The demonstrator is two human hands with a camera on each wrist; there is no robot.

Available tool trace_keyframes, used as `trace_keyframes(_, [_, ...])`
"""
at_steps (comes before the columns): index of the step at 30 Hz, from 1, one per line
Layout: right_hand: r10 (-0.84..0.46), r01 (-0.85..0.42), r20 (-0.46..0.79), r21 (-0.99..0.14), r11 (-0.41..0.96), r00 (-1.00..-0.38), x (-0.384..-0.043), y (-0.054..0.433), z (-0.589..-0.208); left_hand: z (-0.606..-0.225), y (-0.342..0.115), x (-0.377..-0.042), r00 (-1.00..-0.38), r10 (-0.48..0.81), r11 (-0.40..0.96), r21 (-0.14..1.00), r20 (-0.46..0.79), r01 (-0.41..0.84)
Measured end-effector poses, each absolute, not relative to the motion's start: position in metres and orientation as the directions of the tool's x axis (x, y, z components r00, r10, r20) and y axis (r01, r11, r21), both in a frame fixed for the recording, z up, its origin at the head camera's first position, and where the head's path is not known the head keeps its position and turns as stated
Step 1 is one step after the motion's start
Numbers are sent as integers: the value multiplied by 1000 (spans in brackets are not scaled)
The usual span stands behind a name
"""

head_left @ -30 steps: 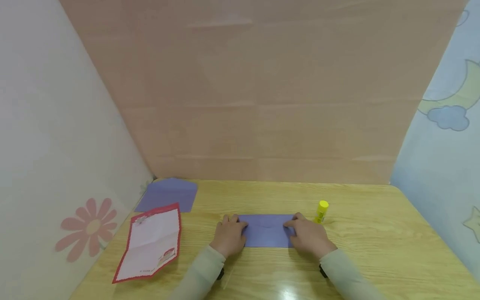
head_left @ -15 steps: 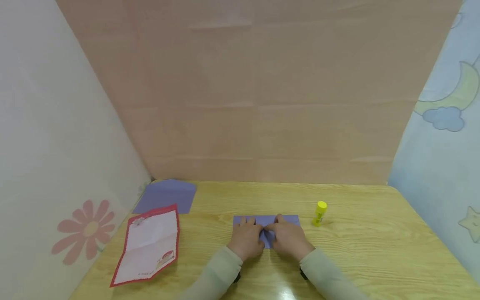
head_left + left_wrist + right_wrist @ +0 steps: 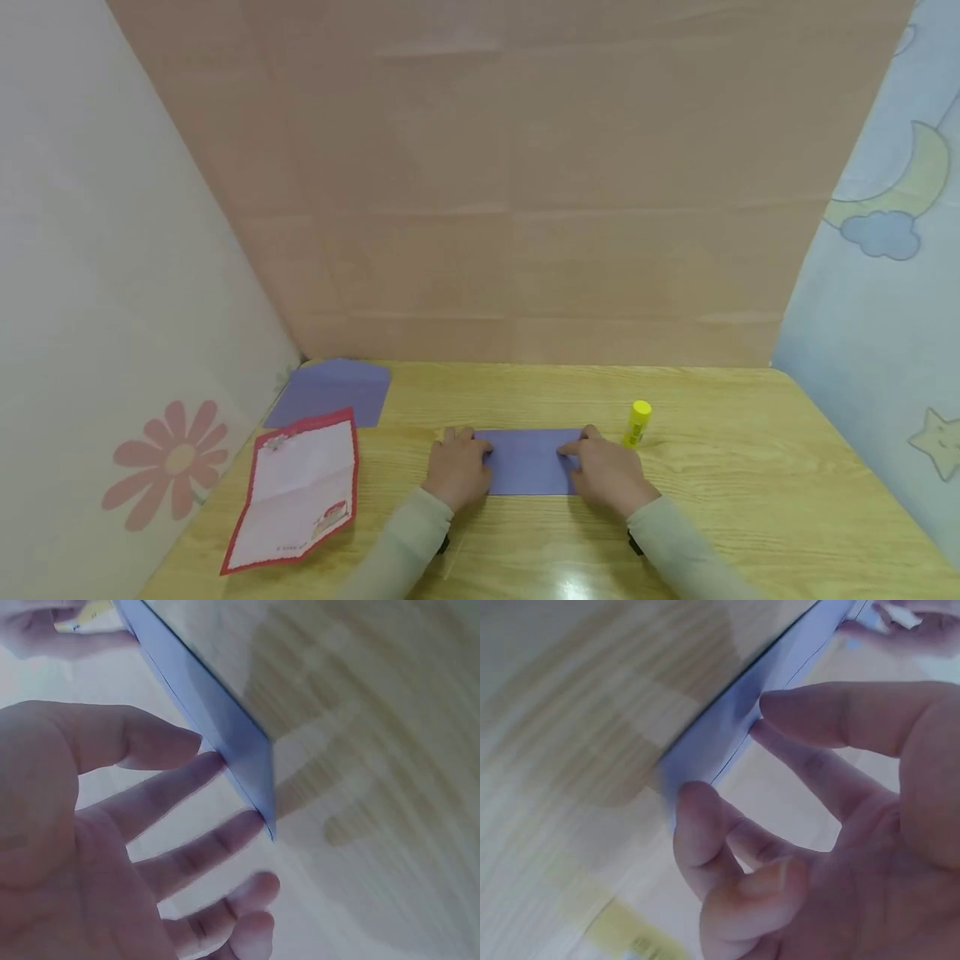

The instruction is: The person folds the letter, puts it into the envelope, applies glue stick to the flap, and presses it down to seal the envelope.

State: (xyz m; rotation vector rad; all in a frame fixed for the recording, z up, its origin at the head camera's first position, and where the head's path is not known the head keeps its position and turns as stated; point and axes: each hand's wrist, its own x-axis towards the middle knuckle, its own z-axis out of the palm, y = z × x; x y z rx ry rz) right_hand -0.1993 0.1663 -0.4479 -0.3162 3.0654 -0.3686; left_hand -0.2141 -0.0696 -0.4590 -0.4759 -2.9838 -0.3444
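A purple envelope [image 3: 527,463] lies flat on the wooden table in front of me, its long side running left to right. My left hand [image 3: 459,468] rests at its left end, fingers mostly extended, with fingertips [image 3: 244,825] touching the paper's edge in the left wrist view. At the opposite end is my right hand [image 3: 611,475], pressing down with index finger and thumb. In the right wrist view, this hand's outer fingers [image 3: 761,889] are bent beside the envelope [image 3: 701,754]. The ends of the envelope are partly hidden under both hands.
A yellow glue stick [image 3: 637,423] stands just beyond my right hand. On the left lies a creased, red-bordered letter sheet [image 3: 300,492], overlapping a second purple envelope [image 3: 333,396] near the back left corner. A brown paper-covered wall [image 3: 525,250] rises behind the table.
Half a second ago my hands met at the envelope's middle; now they have slid apart to its two ends. The glue stick and the letter sheet stay where they were.
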Motion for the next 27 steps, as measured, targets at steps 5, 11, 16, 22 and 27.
trace_keyframes(5, [-175, -158, -42, -262, 952, -984, -202, 177, -442, -459, -81, -217, -960, 258, 939, 208, 104, 275])
trace_keyframes(11, [-162, -146, -41, -261, 954, -986, -203, 179, -440, -456, -82, -216, -964, 248, 940, 218, 95, 263])
trace_keyframes(16, [-159, -152, -13, -235, 960, -987, -203, 179, -442, -455, -82, -213, -970, 211, 954, 192, 122, 231])
trace_keyframes(22, [-144, -140, -5, -217, 966, -990, -202, 181, -442, -458, -82, -212, -965, 195, 959, 170, 174, 225])
trace_keyframes(27, [-133, -123, -26, -228, 966, -991, -205, 184, -441, -460, -85, -218, -965, 206, 960, 156, 165, 231])
